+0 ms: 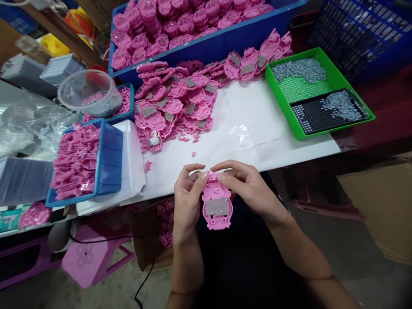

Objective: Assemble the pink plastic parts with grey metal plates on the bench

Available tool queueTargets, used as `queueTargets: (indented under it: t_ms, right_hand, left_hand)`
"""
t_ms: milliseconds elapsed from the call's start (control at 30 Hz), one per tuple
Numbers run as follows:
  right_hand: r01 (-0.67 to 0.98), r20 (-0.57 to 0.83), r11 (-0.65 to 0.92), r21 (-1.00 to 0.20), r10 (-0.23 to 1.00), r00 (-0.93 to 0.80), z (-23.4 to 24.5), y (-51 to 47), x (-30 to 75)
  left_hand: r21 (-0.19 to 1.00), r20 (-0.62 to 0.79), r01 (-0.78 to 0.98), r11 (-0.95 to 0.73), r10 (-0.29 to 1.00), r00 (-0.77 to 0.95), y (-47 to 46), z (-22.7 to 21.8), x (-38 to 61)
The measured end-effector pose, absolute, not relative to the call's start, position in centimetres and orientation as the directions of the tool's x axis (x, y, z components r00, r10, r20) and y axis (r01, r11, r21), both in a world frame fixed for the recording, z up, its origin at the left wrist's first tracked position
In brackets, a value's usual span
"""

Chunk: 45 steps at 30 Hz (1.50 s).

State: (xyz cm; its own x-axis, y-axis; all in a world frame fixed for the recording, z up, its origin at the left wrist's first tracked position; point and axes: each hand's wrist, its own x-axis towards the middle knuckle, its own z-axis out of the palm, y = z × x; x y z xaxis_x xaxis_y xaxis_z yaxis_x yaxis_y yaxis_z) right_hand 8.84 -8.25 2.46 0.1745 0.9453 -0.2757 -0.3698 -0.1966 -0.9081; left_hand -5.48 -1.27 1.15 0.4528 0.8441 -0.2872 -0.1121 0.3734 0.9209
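Between my two hands, just off the table's front edge, is a pink plastic housing (216, 193) with a grey metal plate (219, 207) screwed onto its lower half. My left hand (189, 193) is closed on its upper left, the thumb against the top end. From the other side my right hand (246, 184) pinches the upper right of the same housing. A small pink part shows at the top between the thumbs; I cannot tell whether it is separate. Many similar pink housings (175, 105) lie heaped on the white table (247, 116) beyond my hands.
A blue bin (206, 49) stacked with pink parts stands at the back. A green tray (291, 120) holds screws and a black perforated tray (312, 113) at right. On the left are a blue box (111, 159) of small pink pieces and a clear tub (86, 92).
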Motion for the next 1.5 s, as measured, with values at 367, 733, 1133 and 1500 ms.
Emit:
queueTargets:
  t_ms: [367, 733, 1133, 1500]
  right_hand:
    - [-0.084, -0.148, -0.129, -0.988, 0.946, 0.287, 1.6, -8.1, 9.5]
    - [0.225, 0.067, -0.006, -0.974, 0.947, 0.314, 2.3, -9.1, 10.5]
    - [0.345, 0.261, 0.103, -0.933, 0.853, 0.452, 2.6, -9.3, 7.8]
    - [0.310, 0.175, 0.070, -0.948, 0.929, 0.325, 3.8, -6.0, 11.9]
  left_hand:
    - [0.993, -0.117, 0.038, 0.113, 0.875, 0.470, -1.2, 0.8, -5.4]
    - [0.930, 0.225, 0.145, -0.338, 0.834, 0.503, -1.2, 1.2, -4.4]
    - [0.740, 0.556, 0.156, -0.654, 0.726, 0.405, -2.8, 2.1, -4.0]
    - [0.783, 0.469, 0.207, -0.587, 0.775, 0.424, 0.6, 0.1, -5.4]
